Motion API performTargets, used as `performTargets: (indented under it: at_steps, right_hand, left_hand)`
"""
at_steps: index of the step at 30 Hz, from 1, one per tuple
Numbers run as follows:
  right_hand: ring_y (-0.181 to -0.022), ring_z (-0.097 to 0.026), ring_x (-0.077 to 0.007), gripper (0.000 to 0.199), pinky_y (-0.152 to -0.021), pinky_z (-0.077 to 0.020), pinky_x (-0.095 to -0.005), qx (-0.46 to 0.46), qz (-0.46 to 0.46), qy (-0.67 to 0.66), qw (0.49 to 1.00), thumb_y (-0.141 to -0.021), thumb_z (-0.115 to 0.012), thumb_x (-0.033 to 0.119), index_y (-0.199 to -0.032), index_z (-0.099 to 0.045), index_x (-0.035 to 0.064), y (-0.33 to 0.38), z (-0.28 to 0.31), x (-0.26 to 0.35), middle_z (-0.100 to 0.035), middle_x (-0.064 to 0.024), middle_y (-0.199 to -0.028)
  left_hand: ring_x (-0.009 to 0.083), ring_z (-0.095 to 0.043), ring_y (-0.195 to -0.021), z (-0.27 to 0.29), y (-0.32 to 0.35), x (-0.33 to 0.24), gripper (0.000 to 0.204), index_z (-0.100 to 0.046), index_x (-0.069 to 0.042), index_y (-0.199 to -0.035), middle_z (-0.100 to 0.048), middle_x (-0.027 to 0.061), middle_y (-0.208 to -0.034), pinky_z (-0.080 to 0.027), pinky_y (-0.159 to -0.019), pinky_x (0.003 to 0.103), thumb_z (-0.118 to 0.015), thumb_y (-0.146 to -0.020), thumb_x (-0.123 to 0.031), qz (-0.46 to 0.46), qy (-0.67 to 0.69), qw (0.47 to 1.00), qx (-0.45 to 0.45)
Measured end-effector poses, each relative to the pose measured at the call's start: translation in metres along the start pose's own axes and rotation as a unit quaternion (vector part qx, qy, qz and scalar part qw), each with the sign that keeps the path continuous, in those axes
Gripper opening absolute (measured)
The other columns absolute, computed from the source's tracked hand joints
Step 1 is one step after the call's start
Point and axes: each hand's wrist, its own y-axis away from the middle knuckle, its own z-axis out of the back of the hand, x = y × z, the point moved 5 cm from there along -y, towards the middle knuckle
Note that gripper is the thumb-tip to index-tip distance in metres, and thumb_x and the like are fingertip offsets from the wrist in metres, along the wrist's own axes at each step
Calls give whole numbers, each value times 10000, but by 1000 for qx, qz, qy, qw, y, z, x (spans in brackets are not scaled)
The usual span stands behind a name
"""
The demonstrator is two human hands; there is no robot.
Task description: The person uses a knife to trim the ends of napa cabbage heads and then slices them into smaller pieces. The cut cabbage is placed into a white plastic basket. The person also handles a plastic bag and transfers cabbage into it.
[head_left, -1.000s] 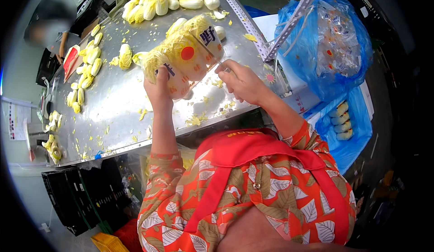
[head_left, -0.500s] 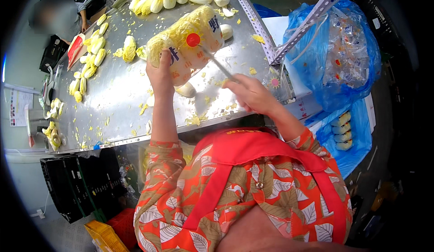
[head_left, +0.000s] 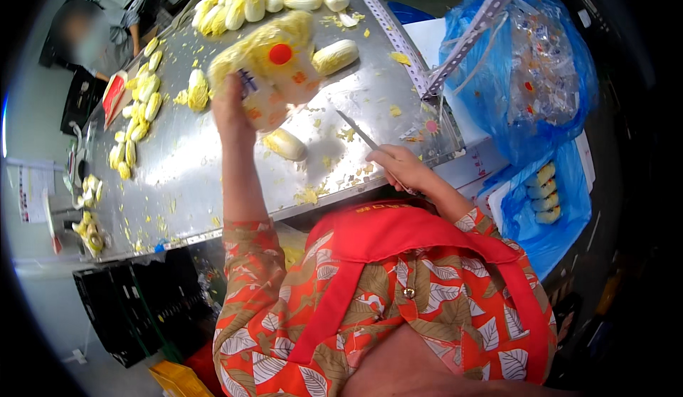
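Observation:
My left hand is wrapped round the lower left side of a printed clear bag of napa cabbages, held tilted above the steel table. The bag has a red disc on it, and yellow leaves show through. Lower and to the right, my right hand grips a knife. Its blade points up and left toward the bag, apart from it. One small napa cabbage lies below the bag, another to its right.
More cabbages are heaped at the far edge, with a row at left. Leaf scraps litter the table. A perforated metal post rises at right beside a blue sack of clear packaging. A person stands at far left.
The bag in my left hand has moved left. My right hand has drawn the knife down and away from the bag's front, and the blade now shows apart from it.

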Motion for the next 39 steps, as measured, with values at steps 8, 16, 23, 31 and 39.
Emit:
performTargets:
  at_steps: [8,16,23,31,39]
  right_hand:
    - [-378,-443,-115,337,-373,-385,-256,-39,-55,-54,996,-912,-480,357,-1001,-599,55,11,-1,-58,-478,-27,-530]
    - [-413,-447,-86,356,-397,-380,-230,-134,-42,-156,978,-915,-499,346,-1083,-590,45,10,27,-78,-492,-14,-556]
    - [-396,-430,-63,300,-375,-345,-206,-199,-26,-154,968,-838,-630,235,-1053,-608,28,5,38,-88,-500,3,-550]
    - [-444,-446,-62,263,-413,-353,-219,-188,71,-255,946,-837,-603,154,-1072,-618,36,-5,29,-74,-520,9,-579]
    - [-610,-513,-30,444,-562,-443,-205,-173,383,-110,901,-774,-689,88,-1198,-563,46,20,45,128,-596,-2,-737]
  left_hand:
    - [177,-596,-830,-29,-73,23,414,-641,12,-945,-648,107,-875,-461,-727,310,-661,-812,-380,-111,-362,925,-6]
    - [168,-631,-810,-22,-104,-119,493,-591,59,-1052,-648,99,-933,-490,-639,291,-600,-859,-395,-241,-42,969,-28]
    - [264,-626,-856,28,-131,22,540,-623,-12,-998,-657,154,-913,-470,-757,358,-688,-747,-486,-185,-490,852,0]
    - [267,-521,-1136,23,-132,-70,477,-402,-41,-1309,-534,131,-1226,-392,-992,435,-484,-941,-333,-102,40,990,93]
    - [192,-566,-1016,-19,-3,50,629,-424,22,-1271,-573,112,-1128,-458,-870,335,-620,-795,-340,108,-33,970,213]
